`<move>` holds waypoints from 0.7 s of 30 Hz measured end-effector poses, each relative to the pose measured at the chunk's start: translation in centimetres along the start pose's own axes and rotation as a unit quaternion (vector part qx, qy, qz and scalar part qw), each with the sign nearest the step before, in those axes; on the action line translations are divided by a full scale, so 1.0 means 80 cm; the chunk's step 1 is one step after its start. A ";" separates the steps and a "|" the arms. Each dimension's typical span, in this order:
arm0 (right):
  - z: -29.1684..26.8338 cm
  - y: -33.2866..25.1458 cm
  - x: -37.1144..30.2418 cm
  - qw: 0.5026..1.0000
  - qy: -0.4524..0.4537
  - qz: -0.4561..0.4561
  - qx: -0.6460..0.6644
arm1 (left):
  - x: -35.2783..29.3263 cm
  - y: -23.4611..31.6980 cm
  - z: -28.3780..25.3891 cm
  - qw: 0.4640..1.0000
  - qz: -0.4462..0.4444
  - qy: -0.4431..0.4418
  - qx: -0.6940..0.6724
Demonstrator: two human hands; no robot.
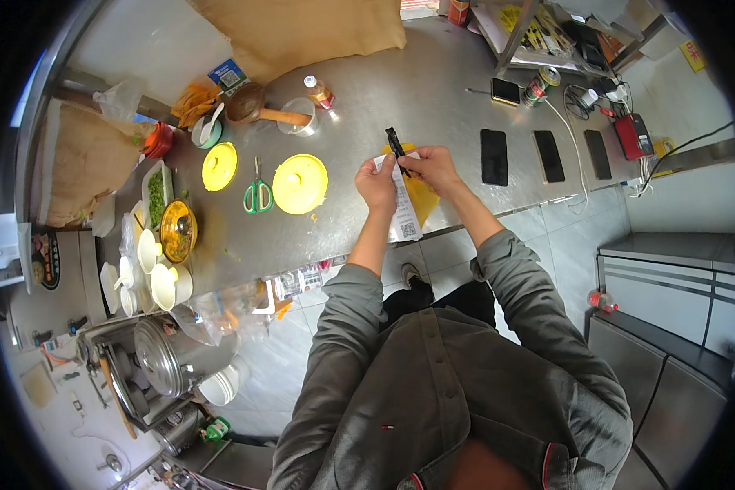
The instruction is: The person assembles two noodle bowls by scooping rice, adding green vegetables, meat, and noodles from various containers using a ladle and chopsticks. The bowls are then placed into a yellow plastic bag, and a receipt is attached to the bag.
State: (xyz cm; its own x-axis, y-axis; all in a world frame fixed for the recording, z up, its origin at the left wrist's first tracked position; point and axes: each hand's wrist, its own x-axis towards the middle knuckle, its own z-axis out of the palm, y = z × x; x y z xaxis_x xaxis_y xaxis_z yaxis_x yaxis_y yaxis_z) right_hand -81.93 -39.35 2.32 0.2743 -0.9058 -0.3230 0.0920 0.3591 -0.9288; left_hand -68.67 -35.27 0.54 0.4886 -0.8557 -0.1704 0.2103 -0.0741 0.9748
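Paper slip (405, 216): white, black print, checkered square | slim tool (394, 141): black | bag (423, 196): yellow | lids (300, 183), left: bright yellow | scissors handles (258, 198): green | table (441, 94): silver-grey | phones (494, 158), right: black | sleeves (335, 314): grey

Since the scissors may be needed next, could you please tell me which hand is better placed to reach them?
Probably the left hand: it is nearer the scissors, which lie to its left, though it holds the paper slip.

Print and a QR code (408, 229) mark the receipt (403, 204); a blue placard (228, 76) carries another; a yellow sign (693, 56) bears red characters.
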 end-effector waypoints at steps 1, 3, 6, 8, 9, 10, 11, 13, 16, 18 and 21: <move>0.001 -0.001 -0.001 1.000 0.007 -0.004 -0.011 | -0.003 0.000 0.005 0.997 0.041 0.033 0.054; 0.002 -0.005 -0.003 0.999 0.023 -0.005 -0.026 | -0.004 0.012 0.007 0.995 0.049 0.039 0.075; 0.001 -0.014 -0.004 0.999 0.036 -0.002 -0.032 | 0.012 0.052 -0.004 0.993 -0.100 -0.063 0.018; 0.000 -0.018 -0.003 0.999 0.025 0.022 -0.032 | 0.037 0.086 -0.023 0.956 -0.255 -0.136 0.042; -0.001 -0.019 -0.002 1.000 0.009 0.002 -0.025 | 0.041 0.091 -0.018 0.968 -0.185 -0.151 0.078; -0.002 -0.019 -0.001 1.000 -0.003 0.002 -0.026 | 0.048 0.097 -0.016 0.954 -0.178 -0.203 0.131; -0.003 -0.018 0.000 1.000 -0.014 0.002 -0.028 | 0.061 0.102 -0.012 0.937 -0.155 -0.260 0.174; -0.005 -0.013 0.001 1.000 -0.023 -0.004 -0.020 | 0.073 0.101 -0.005 0.922 -0.090 -0.304 0.223; -0.003 0.001 -0.002 1.000 0.006 -0.025 0.014 | 0.082 0.094 -0.003 0.921 -0.088 -0.276 0.260; 0.005 0.011 -0.008 0.995 0.056 -0.080 -0.003 | 0.083 0.091 -0.006 0.927 -0.094 -0.283 0.226; 0.027 0.019 -0.018 0.946 0.155 -0.235 -0.161 | 0.086 0.094 -0.010 0.923 -0.119 -0.288 0.226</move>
State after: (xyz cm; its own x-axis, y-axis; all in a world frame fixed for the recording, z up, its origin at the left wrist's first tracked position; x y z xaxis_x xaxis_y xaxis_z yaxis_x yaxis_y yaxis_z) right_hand -80.08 -37.03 1.73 -0.0232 -0.9887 0.1482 -0.1769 -0.1418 -0.9740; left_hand -63.04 -41.30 6.60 -0.0845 -0.9087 -0.4088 -0.1841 -0.3890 0.9027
